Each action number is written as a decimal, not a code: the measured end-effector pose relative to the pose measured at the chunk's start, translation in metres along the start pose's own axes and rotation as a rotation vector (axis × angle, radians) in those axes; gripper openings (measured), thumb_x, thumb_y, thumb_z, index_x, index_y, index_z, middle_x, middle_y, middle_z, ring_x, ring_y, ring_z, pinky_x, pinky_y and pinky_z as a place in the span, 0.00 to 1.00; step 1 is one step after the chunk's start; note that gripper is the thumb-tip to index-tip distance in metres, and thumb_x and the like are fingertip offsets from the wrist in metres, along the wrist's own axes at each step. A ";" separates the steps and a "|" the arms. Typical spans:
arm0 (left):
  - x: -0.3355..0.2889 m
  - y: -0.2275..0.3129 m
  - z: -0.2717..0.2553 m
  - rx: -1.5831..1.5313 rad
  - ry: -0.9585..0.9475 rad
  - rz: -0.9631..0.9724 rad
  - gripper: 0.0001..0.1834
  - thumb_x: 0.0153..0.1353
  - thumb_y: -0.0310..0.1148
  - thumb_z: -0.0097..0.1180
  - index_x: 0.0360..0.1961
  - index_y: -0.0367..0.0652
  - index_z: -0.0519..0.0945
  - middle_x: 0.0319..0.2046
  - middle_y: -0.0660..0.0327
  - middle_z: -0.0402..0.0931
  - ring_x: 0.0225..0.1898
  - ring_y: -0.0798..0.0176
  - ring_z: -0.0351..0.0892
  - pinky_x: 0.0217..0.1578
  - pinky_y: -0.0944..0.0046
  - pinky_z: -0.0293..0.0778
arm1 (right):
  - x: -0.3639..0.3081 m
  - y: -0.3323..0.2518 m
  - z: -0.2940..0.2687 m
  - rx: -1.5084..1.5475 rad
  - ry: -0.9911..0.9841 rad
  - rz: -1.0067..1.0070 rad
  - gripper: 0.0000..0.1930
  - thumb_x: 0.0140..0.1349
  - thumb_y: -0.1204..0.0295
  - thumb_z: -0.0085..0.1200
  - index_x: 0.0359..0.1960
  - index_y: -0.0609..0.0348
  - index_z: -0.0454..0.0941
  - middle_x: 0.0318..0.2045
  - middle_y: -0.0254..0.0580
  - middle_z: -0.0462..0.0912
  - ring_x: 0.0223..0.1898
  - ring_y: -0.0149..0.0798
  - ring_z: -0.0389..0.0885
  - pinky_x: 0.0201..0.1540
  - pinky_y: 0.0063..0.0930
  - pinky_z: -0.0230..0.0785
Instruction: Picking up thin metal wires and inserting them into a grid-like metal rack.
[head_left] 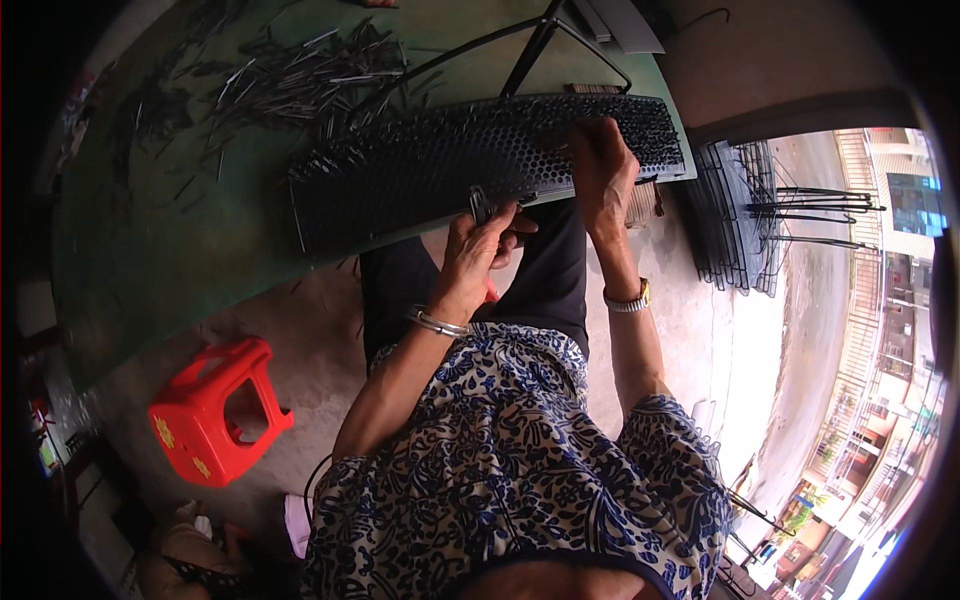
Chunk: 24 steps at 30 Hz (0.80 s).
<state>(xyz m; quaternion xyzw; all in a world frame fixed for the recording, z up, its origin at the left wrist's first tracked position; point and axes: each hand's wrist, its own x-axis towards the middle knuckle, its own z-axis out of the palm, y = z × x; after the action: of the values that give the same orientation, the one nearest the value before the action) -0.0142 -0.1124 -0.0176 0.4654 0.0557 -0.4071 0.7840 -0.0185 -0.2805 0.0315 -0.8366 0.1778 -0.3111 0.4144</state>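
Observation:
In front of me lies a long black perforated panel [410, 185], at the near edge of a green table. Rows of short thin dark pieces stand up from its holes along the far side and the right end. My right hand [605, 175] is over its right part, fingers pinched together and pointing down; what they hold, if anything, is hidden. At the near edge, my left hand [480, 250] is closed around a few small dark strips [480, 204], which stick out past the thumb.
A loose heap of thin dark strips [310, 80] covers the table's [240, 235] far left. A black metal frame [530, 50] rises behind the panel. Black wire racks [735, 215] are stacked at the right. On the floor at left stands a red plastic stool [215, 415].

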 end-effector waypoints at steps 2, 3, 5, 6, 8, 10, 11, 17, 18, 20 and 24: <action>0.006 -0.007 -0.002 -0.070 -0.059 -0.047 0.11 0.65 0.39 0.57 0.36 0.42 0.78 0.29 0.58 0.82 0.20 0.78 0.67 0.16 0.75 0.58 | 0.005 0.014 0.009 -0.038 0.038 -0.069 0.04 0.61 0.78 0.55 0.37 0.63 0.77 0.27 0.40 0.83 0.29 0.29 0.80 0.33 0.24 0.72; 0.007 -0.008 -0.001 -0.140 -0.101 -0.066 0.10 0.65 0.38 0.57 0.38 0.41 0.78 0.30 0.57 0.82 0.21 0.76 0.69 0.18 0.74 0.61 | 0.008 0.022 0.013 -0.076 0.077 -0.138 0.04 0.61 0.78 0.55 0.36 0.62 0.77 0.27 0.41 0.83 0.28 0.30 0.80 0.32 0.25 0.72; 0.009 -0.011 -0.001 -0.211 -0.139 -0.084 0.10 0.65 0.37 0.56 0.40 0.41 0.78 0.32 0.55 0.82 0.23 0.74 0.71 0.20 0.73 0.64 | 0.012 0.034 0.020 -0.113 0.079 -0.186 0.03 0.61 0.78 0.55 0.36 0.62 0.77 0.27 0.41 0.82 0.28 0.32 0.81 0.32 0.26 0.72; 0.011 -0.013 -0.002 -0.244 -0.128 -0.102 0.11 0.66 0.38 0.56 0.41 0.41 0.78 0.32 0.54 0.82 0.24 0.72 0.72 0.22 0.71 0.68 | 0.013 0.040 0.022 -0.151 0.082 -0.234 0.03 0.61 0.78 0.55 0.36 0.62 0.76 0.27 0.42 0.82 0.27 0.34 0.81 0.31 0.27 0.72; 0.009 -0.007 0.000 -0.279 -0.115 -0.119 0.12 0.66 0.38 0.55 0.43 0.40 0.78 0.33 0.53 0.81 0.26 0.69 0.74 0.25 0.69 0.72 | 0.012 0.040 0.025 -0.156 0.070 -0.240 0.03 0.61 0.78 0.54 0.36 0.62 0.76 0.27 0.43 0.81 0.27 0.37 0.81 0.31 0.28 0.72; 0.005 -0.001 0.002 -0.214 -0.071 -0.161 0.16 0.67 0.41 0.53 0.46 0.39 0.77 0.32 0.53 0.81 0.27 0.67 0.77 0.27 0.65 0.77 | 0.011 0.040 0.026 -0.164 0.059 -0.246 0.03 0.62 0.78 0.54 0.36 0.62 0.75 0.27 0.44 0.81 0.27 0.40 0.82 0.31 0.29 0.72; 0.005 -0.001 0.002 -0.216 -0.073 -0.162 0.16 0.67 0.41 0.53 0.46 0.39 0.77 0.32 0.53 0.81 0.27 0.67 0.77 0.27 0.65 0.77 | 0.011 0.040 0.026 -0.202 0.061 -0.269 0.02 0.62 0.77 0.53 0.36 0.62 0.75 0.27 0.45 0.81 0.27 0.41 0.81 0.31 0.30 0.72; 0.006 -0.003 -0.002 -0.180 -0.075 -0.117 0.17 0.70 0.43 0.48 0.48 0.41 0.76 0.32 0.53 0.81 0.26 0.70 0.76 0.24 0.67 0.75 | 0.014 0.035 0.026 -0.267 0.010 -0.273 0.02 0.62 0.77 0.52 0.34 0.63 0.74 0.26 0.48 0.79 0.27 0.47 0.81 0.30 0.34 0.71; 0.008 -0.005 -0.004 -0.185 -0.106 -0.118 0.17 0.70 0.43 0.48 0.48 0.40 0.76 0.31 0.53 0.81 0.25 0.71 0.75 0.23 0.69 0.73 | 0.015 0.034 0.026 -0.300 0.011 -0.298 0.02 0.62 0.77 0.52 0.34 0.63 0.73 0.26 0.48 0.79 0.27 0.47 0.80 0.30 0.34 0.71; 0.007 -0.004 -0.005 -0.191 -0.137 -0.119 0.17 0.70 0.42 0.48 0.49 0.40 0.76 0.31 0.54 0.81 0.25 0.72 0.74 0.22 0.70 0.71 | 0.017 0.033 0.026 -0.284 -0.014 -0.280 0.02 0.62 0.77 0.52 0.34 0.63 0.73 0.26 0.49 0.79 0.27 0.48 0.80 0.30 0.35 0.71; 0.005 -0.005 -0.004 -0.175 -0.115 -0.092 0.17 0.70 0.41 0.49 0.46 0.37 0.77 0.30 0.54 0.81 0.24 0.73 0.73 0.20 0.73 0.67 | 0.019 0.033 0.025 -0.313 -0.030 -0.287 0.02 0.62 0.77 0.52 0.33 0.63 0.74 0.25 0.49 0.78 0.26 0.48 0.80 0.30 0.34 0.71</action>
<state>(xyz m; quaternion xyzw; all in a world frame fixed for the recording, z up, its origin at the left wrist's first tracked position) -0.0132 -0.1134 -0.0259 0.3682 0.0674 -0.4624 0.8038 0.0109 -0.2965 0.0005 -0.9119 0.0968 -0.3231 0.2337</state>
